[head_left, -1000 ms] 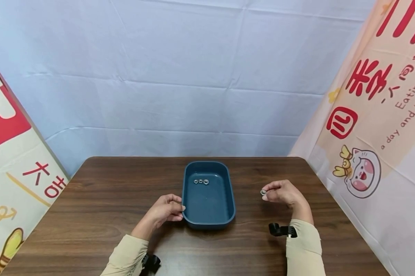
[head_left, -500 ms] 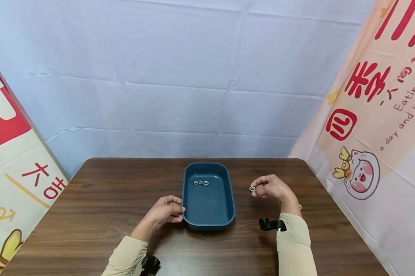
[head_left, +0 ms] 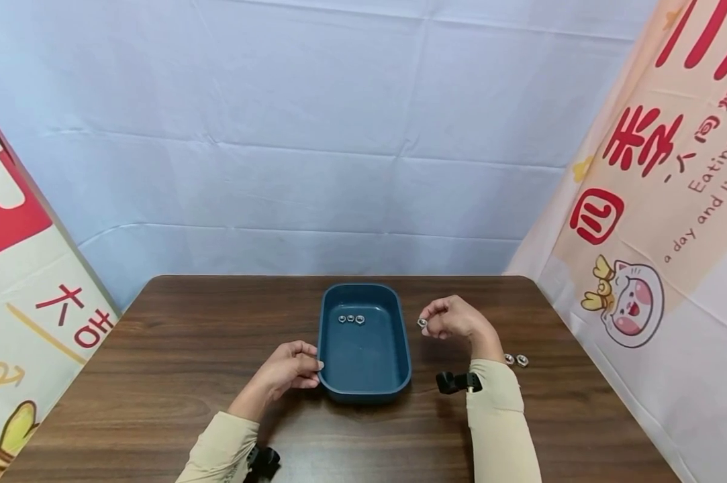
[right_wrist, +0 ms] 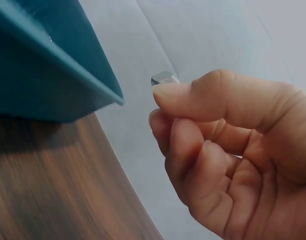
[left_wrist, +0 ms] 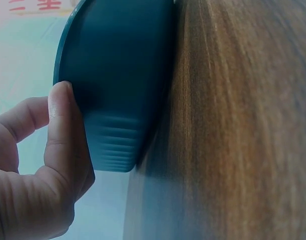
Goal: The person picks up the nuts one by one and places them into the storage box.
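Pale cloth (head_left: 315,168) is hanging behind the far edge of the table (head_left: 176,362). Your left hand (head_left: 286,369) is gripping the tray (head_left: 363,365) by its left rim, toward the near corner. Inside, near the far-left corner, three nuts (head_left: 351,319) are lying in a row, apparently done. Your right hand (head_left: 456,318) is pinching a fourth nut (head_left: 422,323) just outside the tray's right rim. Two loose nuts (head_left: 523,361) are lying toward the table's right edge, seemingly left to do.

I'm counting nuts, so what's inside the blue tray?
Inside the blue tray are three metal nuts in a row, toward its far left. The near rim hides the inside directly below it.
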A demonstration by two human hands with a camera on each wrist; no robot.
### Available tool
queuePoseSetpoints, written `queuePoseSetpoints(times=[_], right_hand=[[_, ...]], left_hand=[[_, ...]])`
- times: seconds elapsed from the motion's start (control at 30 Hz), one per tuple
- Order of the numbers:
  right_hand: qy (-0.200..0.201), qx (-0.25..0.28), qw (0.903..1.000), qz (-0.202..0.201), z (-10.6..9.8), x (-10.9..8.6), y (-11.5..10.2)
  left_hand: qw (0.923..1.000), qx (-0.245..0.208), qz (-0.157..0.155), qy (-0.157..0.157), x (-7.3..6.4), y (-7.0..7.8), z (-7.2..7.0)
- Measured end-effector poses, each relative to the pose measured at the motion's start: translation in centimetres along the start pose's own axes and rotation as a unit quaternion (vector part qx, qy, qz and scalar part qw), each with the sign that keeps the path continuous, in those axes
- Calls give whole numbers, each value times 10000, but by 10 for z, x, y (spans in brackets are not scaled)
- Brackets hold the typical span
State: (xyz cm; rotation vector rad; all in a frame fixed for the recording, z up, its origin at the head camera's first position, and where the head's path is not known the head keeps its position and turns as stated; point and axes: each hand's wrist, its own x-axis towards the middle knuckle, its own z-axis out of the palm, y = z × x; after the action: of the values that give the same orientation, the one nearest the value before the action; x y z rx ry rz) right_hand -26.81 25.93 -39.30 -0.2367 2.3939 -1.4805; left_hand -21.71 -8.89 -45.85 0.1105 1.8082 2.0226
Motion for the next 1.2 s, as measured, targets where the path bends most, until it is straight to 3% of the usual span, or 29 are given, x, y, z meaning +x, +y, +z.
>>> queuePoseSetpoints(times=[0.7, 1.2], right_hand=[[-11, -461, 9987, 225, 38, 34, -31], [-287, -788, 9958, 372, 73, 60, -49]], left_hand=[[10000, -29, -8, 46, 0, 0, 0], [9999, -100, -27, 43, -1, 0, 0]])
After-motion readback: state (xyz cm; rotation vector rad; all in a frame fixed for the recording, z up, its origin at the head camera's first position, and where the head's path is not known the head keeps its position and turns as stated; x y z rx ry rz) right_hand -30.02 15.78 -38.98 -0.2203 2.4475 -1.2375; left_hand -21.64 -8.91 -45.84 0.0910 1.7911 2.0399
